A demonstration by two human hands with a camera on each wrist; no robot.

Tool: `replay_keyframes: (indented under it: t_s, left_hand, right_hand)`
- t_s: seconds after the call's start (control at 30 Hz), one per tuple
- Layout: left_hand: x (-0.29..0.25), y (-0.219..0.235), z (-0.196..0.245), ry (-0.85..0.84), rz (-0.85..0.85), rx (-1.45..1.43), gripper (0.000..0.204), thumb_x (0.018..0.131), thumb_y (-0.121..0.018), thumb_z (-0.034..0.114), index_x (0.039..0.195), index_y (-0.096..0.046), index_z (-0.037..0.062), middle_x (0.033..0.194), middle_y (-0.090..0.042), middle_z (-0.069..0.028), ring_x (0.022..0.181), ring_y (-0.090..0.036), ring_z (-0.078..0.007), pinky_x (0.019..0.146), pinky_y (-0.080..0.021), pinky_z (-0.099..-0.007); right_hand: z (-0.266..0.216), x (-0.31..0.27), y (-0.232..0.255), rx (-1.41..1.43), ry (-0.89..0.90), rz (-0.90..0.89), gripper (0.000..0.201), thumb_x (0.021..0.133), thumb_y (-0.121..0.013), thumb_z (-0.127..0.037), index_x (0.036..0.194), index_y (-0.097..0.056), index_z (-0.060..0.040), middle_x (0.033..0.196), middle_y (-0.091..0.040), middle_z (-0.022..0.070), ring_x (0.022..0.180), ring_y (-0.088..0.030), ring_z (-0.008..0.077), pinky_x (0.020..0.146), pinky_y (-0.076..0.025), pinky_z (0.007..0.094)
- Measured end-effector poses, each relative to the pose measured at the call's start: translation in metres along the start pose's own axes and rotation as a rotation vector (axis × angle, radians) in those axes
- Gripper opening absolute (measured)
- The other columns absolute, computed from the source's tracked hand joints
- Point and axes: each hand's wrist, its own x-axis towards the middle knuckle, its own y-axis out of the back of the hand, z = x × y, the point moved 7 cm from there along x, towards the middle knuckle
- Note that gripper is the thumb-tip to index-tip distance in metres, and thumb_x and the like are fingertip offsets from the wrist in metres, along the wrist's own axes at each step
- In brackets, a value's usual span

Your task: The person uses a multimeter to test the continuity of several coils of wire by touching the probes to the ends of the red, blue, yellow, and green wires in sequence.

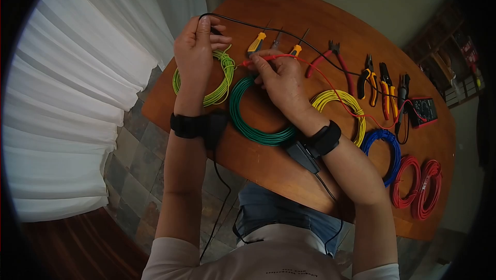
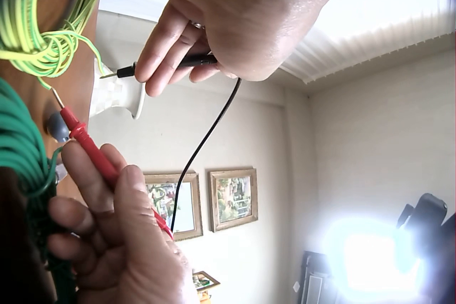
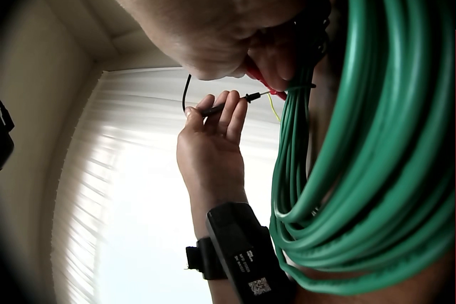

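Note:
My left hand holds a black probe between thumb and fingers; its metal tip is by a wire end of the yellow-green coil. My right hand pinches a red probe, its tip at another wire end of that coil in the left wrist view; whether the tips touch the wire I cannot tell. The green coil lies below my right hand. Black and red leads run right to a multimeter.
Screwdrivers, red-handled pliers and several other tools lie across the wooden table. Yellow, blue and red coils line its near right side. A white curtain hangs at left.

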Motion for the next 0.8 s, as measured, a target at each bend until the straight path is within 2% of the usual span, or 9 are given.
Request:
replay_keyframes:
  t_s: [0.8]
  left_hand:
    - [0.0007,-0.0007,-0.0022,0.009,-0.017,-0.005,0.028,0.099,-0.044,0.021,0.093,-0.058,-0.0028,0.082,-0.061,-0.0091,0.067,-0.066,-0.0155,0.059,-0.054,-0.0231]
  right_hand:
    - [0.0031,0.0011,-0.0013,0.008,-0.007,-0.002,0.02,0.094,-0.053,-0.015,0.103,-0.061,0.0011,0.086,-0.067,0.0058,0.061,-0.057,0.0076,0.053,-0.045,0.0196]
